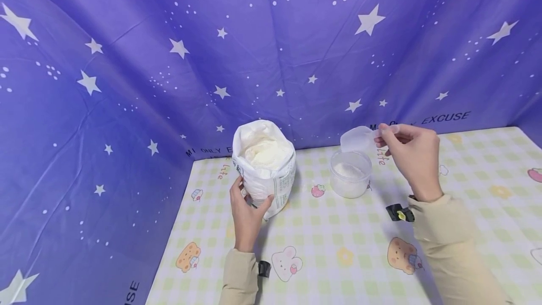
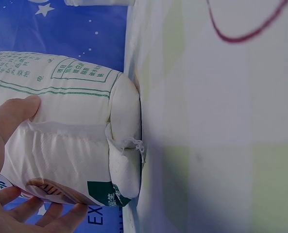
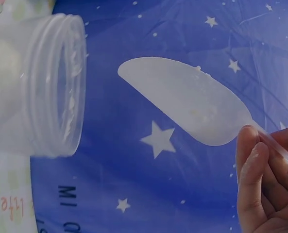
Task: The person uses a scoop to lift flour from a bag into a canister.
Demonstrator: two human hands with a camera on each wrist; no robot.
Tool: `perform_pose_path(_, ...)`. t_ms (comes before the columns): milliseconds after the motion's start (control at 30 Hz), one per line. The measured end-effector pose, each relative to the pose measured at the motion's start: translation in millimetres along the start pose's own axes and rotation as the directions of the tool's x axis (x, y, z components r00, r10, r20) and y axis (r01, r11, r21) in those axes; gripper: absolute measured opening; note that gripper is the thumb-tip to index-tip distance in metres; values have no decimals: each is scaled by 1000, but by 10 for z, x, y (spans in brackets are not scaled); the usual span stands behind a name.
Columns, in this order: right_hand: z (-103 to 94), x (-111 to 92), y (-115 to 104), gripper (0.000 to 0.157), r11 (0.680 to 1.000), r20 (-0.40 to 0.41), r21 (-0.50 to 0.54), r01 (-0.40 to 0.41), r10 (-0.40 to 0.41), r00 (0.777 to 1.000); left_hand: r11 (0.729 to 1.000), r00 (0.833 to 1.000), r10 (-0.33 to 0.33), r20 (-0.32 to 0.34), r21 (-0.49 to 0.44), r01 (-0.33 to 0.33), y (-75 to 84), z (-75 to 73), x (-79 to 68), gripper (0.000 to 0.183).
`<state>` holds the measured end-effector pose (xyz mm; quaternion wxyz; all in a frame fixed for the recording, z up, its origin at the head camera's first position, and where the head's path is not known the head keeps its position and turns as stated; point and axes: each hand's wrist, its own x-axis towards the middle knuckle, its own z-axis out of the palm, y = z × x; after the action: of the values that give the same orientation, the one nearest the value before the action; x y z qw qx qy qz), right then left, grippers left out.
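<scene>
Purple-blue star-printed fabric [image 1: 271, 102] hangs behind and to the left of a bench [image 1: 322, 253] laid with a green-and-white checked cloth. Largest of the things on it is a printed sack [image 1: 264, 187], upright and open at the top, with pale powder [image 1: 267, 154] showing inside its mouth. It looks likely to be the heaviest thing here, its wall soft and apt to sag or spill if squeezed near the opening; a broad hold low on the body seems safest. That is roughly where the person's left hand [image 1: 247, 215] has it, thumb on one side and fingers [image 2: 76, 213] spread along the other, clasping the wall.

To the right stands a clear plastic tub [image 1: 350, 185], uncovered and partly filled with white powder [image 1: 349, 171]. It is probably light and fairly stiff, perhaps a little slick, so best steadied around its side below the threaded rim.

Smallest is the translucent scoop [image 3: 182, 102], held just above the tub's far side, with only specks of powder visible on it. The right hand [image 1: 412, 154] pinches its slim handle [image 3: 276, 145] between thumb and fingers; being seemingly light and smooth, it should suit that grip, though it could twist under load.
</scene>
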<state>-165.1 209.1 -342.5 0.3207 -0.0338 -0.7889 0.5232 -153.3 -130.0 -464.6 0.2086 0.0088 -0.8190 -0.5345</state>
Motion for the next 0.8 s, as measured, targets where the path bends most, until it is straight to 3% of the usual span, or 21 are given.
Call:
perform_pose_path(333,196,0,-190,25,994,7,111,23,-24,1000,1000,1000,-1,0,0,1,-12,1,1,93)
perform_pose_path(800,534,-42,-416,26,968,120,250,20,-51,991,1000,1000,-5,-1,9,6,-1,3,10,93)
